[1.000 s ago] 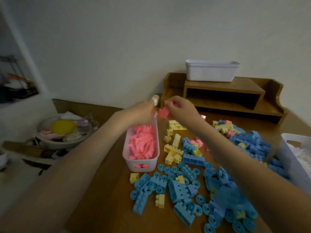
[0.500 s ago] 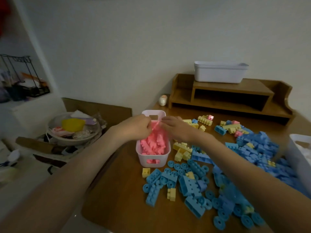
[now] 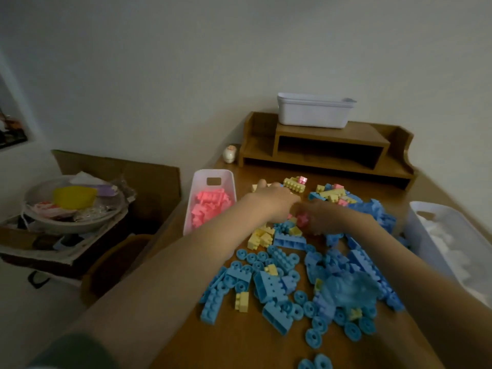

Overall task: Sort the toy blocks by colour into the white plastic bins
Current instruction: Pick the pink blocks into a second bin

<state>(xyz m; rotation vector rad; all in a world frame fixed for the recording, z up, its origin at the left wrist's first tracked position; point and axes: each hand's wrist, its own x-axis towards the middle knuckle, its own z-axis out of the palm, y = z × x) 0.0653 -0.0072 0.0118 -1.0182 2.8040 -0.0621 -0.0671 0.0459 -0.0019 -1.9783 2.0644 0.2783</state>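
A white bin at the table's left edge holds pink blocks. Loose blue blocks and wheels, with a few yellow blocks, cover the table in front of me. My left hand reaches over the pile just right of the pink bin; its fingers point away and are hidden. My right hand lies close beside it, fingers curled round a pink block in the pile. Both hands are blurred.
A second white bin with white contents stands at the right edge. Stacked white bins sit on a wooden desk shelf at the back. More mixed blocks lie before the shelf. A cluttered box and bowl stand left of the table.
Both hands have moved from above the pink bin to the right, down onto the loose pile. The right hand now holds a pink block there.
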